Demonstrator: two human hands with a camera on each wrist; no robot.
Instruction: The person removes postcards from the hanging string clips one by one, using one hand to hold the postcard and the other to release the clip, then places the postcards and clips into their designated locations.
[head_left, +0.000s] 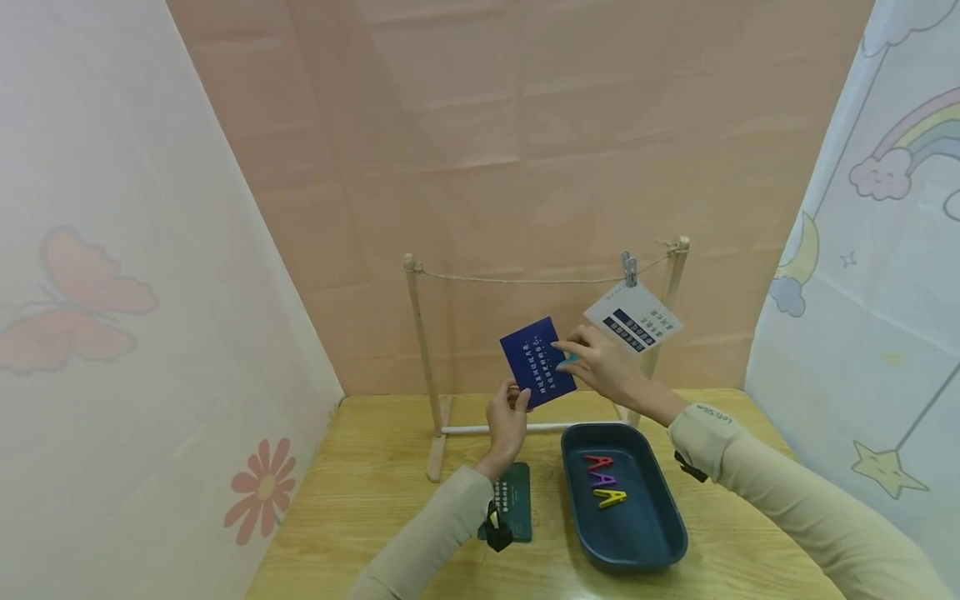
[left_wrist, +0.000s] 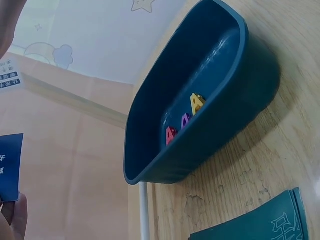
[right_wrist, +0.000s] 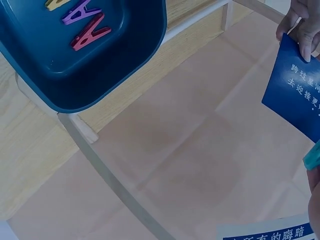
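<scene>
In the head view a dark blue card with white writing is held tilted below the string. My left hand pinches its lower left corner between thumb and fingers. Over the card's right side, my right hand pinches a teal clothespin; whether the clothespin touches the card I cannot tell. A grey clothespin fastens a white card to the string at the right, just behind my right hand.
A wooden frame carries the string. On the table stands a dark blue tub with red, purple and yellow clothespins inside. Green cards lie stacked beneath my left forearm.
</scene>
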